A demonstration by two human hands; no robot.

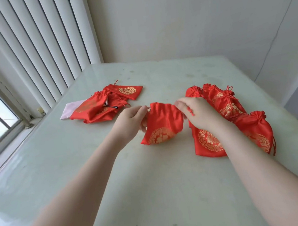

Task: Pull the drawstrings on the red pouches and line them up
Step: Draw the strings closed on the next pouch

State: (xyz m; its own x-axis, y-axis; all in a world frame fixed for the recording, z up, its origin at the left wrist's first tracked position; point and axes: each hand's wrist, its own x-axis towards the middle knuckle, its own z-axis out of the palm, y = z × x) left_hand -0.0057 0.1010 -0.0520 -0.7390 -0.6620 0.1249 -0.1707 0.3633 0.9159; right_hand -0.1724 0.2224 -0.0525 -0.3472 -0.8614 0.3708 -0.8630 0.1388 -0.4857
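Red satin pouch (162,123) w/ gold emblem, held at frame centre, lower edge just above or on pale green bench (115,183); cannot tell which. Left hand (133,122) pinching drawstring at pouch's left top corner. Right hand (195,113) pinching drawstring at right top corner, fingers curled. Pouch mouth partly gathered btwn hands. Cinched pouches (228,113) overlapping at centre right, partly under right forearm. Uncinched pile (103,105) at centre left, over pink cloth (69,110).
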